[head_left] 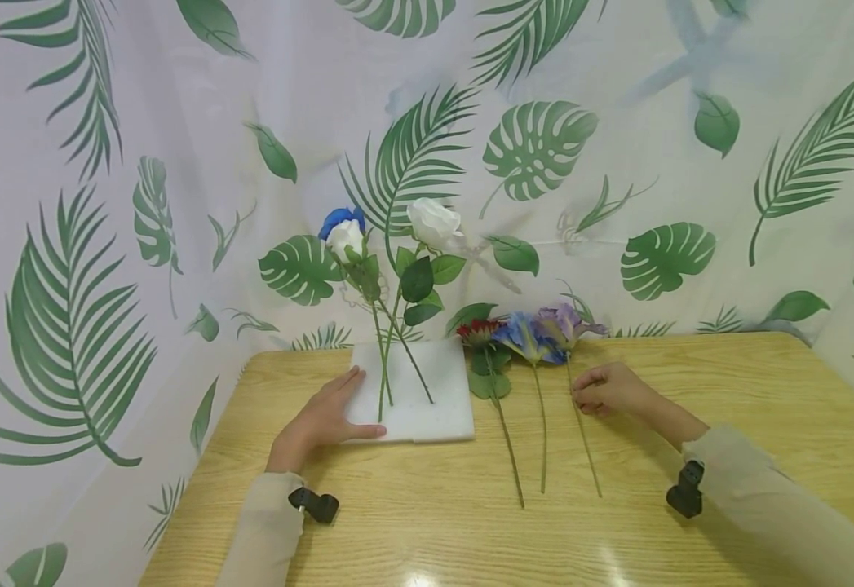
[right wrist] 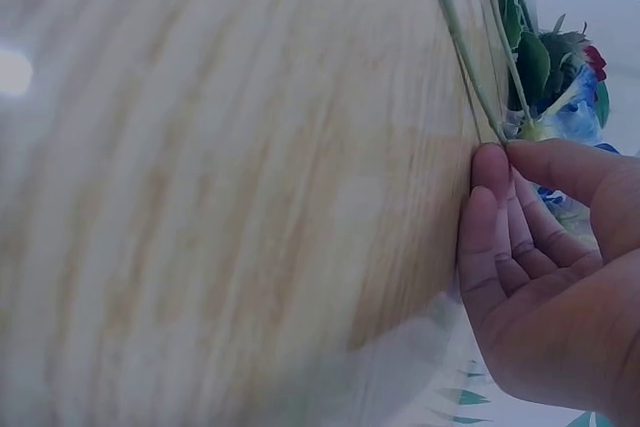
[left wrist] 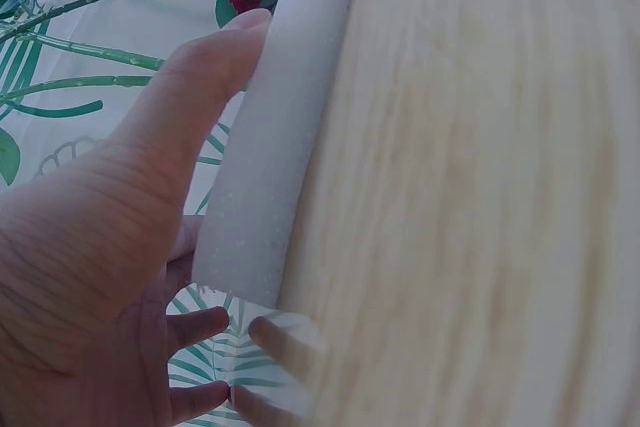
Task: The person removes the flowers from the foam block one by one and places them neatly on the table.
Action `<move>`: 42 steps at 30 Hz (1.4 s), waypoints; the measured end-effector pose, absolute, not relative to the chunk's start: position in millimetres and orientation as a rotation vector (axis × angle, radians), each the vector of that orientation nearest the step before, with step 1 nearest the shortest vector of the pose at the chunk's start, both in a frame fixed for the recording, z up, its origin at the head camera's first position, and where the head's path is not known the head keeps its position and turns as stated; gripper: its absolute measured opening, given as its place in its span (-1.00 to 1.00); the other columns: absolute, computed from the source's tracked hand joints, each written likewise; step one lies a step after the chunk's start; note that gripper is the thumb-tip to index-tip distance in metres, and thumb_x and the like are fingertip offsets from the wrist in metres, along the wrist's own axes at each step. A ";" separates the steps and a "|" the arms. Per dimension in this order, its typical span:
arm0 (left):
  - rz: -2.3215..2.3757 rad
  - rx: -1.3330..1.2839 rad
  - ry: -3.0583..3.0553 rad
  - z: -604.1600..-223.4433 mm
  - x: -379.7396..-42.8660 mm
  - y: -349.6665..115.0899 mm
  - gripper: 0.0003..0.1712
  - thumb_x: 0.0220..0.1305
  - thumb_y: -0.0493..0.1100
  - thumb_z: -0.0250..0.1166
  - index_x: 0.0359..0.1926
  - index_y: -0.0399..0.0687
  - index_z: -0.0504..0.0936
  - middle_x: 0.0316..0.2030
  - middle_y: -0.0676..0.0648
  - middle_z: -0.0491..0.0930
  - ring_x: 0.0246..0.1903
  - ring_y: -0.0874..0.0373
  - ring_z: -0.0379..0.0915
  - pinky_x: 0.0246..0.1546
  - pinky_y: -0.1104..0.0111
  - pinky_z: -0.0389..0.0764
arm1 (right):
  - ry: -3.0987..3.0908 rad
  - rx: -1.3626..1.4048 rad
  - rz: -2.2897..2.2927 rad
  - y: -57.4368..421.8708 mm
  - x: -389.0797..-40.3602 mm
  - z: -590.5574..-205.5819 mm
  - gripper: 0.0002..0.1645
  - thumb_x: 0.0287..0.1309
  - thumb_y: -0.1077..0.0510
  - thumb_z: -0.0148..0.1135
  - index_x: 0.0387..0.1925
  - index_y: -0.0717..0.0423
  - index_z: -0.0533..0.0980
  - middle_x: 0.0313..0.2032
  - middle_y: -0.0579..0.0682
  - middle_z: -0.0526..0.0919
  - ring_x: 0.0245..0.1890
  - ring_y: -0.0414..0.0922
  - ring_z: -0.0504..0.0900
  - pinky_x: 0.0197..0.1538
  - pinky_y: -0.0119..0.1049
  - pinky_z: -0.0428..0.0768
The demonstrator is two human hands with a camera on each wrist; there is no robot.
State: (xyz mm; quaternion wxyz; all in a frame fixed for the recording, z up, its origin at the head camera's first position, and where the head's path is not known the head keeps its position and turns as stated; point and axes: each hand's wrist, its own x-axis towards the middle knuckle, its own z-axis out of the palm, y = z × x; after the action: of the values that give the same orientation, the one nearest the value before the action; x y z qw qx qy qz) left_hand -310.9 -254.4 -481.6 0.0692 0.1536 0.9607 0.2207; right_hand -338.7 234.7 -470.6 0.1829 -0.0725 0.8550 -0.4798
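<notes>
A white foam block point(head_left: 444, 412) lies on the table with a blue rose point(head_left: 338, 218) and two white roses point(head_left: 434, 222) standing in it, their stems crossing. My left hand point(head_left: 326, 417) rests against the block's left side, fingers straight and thumb along the front edge; in the left wrist view the thumb point(left wrist: 205, 72) touches the foam. To the right, a purple flower point(head_left: 564, 324) lies on the table. My right hand point(head_left: 613, 390) pinches its stem point(right wrist: 465, 47) below the bloom between thumb and forefinger. Beside it lie a blue flower point(head_left: 525, 336) and a red flower point(head_left: 478, 329).
The light wooden table point(head_left: 412, 514) ends at the back against a white leaf-printed curtain point(head_left: 603, 147), which also hangs at the left. The lying flowers' blooms are close together near the back edge, with their stems pointing towards the front.
</notes>
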 end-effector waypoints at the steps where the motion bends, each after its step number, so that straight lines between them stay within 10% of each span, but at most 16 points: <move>1: 0.669 0.463 2.892 -481.5 -310.8 -254.3 0.31 0.07 0.40 0.46 0.61 -0.13 0.04 0.63 -0.16 -0.04 0.60 -0.18 -0.10 0.56 -0.09 0.08 | 2.408 -0.210 -1.359 235.1 -338.9 -471.3 -0.58 0.38 0.17 0.26 0.08 0.46 0.53 -0.30 -0.07 0.78 -0.29 -0.16 0.75 -0.17 -0.24 0.72; 42: 0.682 0.456 2.887 -477.6 -308.9 -252.9 0.29 0.09 0.37 0.46 0.61 -0.15 0.04 0.62 -0.17 -0.04 0.59 -0.22 -0.08 0.56 -0.11 0.09 | 2.374 -0.248 -1.375 236.1 -341.3 -472.1 -0.51 0.40 0.16 0.22 0.15 0.51 0.45 -0.24 0.03 0.75 -0.28 -0.13 0.74 -0.23 -0.24 0.72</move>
State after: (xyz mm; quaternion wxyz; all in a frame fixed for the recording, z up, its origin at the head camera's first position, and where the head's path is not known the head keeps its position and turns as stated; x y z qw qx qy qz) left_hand -308.9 -252.9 -477.6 0.0702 0.1515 0.9595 0.2267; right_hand -341.3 236.1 -472.1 0.1924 -0.0882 0.8457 -0.4899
